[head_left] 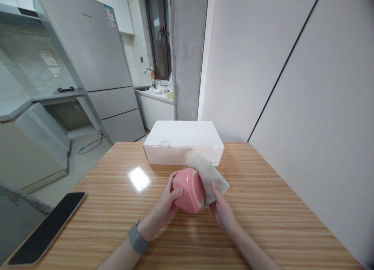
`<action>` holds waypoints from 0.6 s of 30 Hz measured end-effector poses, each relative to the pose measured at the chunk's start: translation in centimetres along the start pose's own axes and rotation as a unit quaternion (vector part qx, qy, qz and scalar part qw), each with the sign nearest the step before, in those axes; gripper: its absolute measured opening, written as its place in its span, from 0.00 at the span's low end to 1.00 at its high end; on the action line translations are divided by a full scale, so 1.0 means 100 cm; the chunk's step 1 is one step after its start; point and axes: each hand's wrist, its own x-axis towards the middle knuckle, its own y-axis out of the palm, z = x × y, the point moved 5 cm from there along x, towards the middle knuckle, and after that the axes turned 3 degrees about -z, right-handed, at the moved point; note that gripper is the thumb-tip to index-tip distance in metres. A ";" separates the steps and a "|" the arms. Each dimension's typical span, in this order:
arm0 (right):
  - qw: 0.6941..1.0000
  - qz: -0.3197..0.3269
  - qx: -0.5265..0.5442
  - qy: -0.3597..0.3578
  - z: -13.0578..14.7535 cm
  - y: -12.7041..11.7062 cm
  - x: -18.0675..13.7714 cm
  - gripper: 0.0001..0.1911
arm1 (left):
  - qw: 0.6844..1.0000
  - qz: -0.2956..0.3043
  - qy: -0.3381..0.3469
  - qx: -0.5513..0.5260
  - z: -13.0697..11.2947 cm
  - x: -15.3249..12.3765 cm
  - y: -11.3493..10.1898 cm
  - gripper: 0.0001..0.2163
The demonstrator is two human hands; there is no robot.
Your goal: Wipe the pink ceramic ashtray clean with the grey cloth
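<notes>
A pink bowl (184,188) is tipped on its side above the table, its unglazed foot ring facing right. My left hand (169,196) grips it from the left, thumb on the near wall and fingers around the rim side. In my right hand (222,209) is a grey-white cloth (212,178), pinched with the thumb on top. The cloth lies close against the bowl's base; whether it touches all along cannot be seen. The fingers behind the cloth are hidden.
A closed white box (184,134) stands at the far edge of the wood-grain table (263,219). A dark flat phone-like slab (48,227) lies at the left edge. A white wall panel (315,118) borders the right side; a fridge (87,48) stands beyond.
</notes>
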 end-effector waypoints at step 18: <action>1.000 0.009 -0.008 0.027 -0.005 0.003 -0.004 0.29 | 0.978 0.025 -0.103 -0.177 -0.005 0.001 0.005 0.25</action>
